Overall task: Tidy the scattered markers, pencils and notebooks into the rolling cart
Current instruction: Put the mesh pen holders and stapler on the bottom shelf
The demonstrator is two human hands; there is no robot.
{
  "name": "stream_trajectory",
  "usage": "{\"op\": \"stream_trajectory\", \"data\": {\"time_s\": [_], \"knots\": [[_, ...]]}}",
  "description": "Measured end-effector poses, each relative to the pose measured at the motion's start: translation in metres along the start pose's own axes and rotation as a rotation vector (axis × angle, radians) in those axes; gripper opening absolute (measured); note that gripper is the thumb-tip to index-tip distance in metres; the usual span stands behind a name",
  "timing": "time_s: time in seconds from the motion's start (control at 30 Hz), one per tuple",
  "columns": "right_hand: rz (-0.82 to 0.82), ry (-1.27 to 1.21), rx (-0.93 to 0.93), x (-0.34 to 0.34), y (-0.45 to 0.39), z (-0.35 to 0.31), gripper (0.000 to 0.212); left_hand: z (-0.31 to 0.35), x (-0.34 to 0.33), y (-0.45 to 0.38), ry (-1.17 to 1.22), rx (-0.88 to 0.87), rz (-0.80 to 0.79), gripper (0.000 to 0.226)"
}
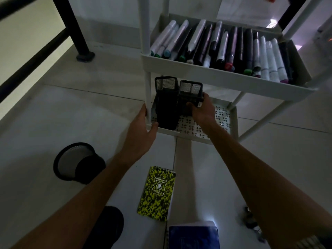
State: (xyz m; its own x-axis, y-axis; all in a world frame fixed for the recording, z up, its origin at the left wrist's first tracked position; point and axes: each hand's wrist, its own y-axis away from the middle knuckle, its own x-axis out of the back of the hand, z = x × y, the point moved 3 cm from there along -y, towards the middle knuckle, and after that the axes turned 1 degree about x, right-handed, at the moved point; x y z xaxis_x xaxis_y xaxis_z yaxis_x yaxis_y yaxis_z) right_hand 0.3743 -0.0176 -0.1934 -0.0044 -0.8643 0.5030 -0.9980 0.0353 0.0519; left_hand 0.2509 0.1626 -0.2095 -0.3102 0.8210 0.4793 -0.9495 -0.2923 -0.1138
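My right hand [200, 109] grips the right mesh cup [190, 95] at frame centre, on the cart's [179, 66] bottom shelf. My left hand [143, 123] wraps the corner post [147, 90].

The blue notebook [195, 237] runs off the bottom edge. We cannot read the yellow notebook [156, 193] label. Small things [251, 221] behind the right forearm are too dark to identify. The right hand [201, 108] fingertips hide behind the mesh holder [190, 97].
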Motion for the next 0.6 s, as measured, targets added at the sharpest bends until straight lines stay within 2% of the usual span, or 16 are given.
{"op": "stream_trajectory", "data": {"time_s": [0.33, 0.47, 0.6], "knots": [[-0.064, 0.072, 0.032, -0.005, -0.001, 0.0, 0.061, 0.012, 0.001, -0.003, 0.105, 0.002, 0.015, 0.056], [-0.068, 0.069, -0.019, -0.001, 0.004, 0.009, 0.061, 0.015, 0.001, -0.003, 0.119, 0.001, 0.001, 0.055], [0.037, -0.067, -0.111, 0.003, 0.037, 0.024, 0.042, 0.016, 0.004, -0.004, 0.13, 0.031, -0.022, 0.055]]}}
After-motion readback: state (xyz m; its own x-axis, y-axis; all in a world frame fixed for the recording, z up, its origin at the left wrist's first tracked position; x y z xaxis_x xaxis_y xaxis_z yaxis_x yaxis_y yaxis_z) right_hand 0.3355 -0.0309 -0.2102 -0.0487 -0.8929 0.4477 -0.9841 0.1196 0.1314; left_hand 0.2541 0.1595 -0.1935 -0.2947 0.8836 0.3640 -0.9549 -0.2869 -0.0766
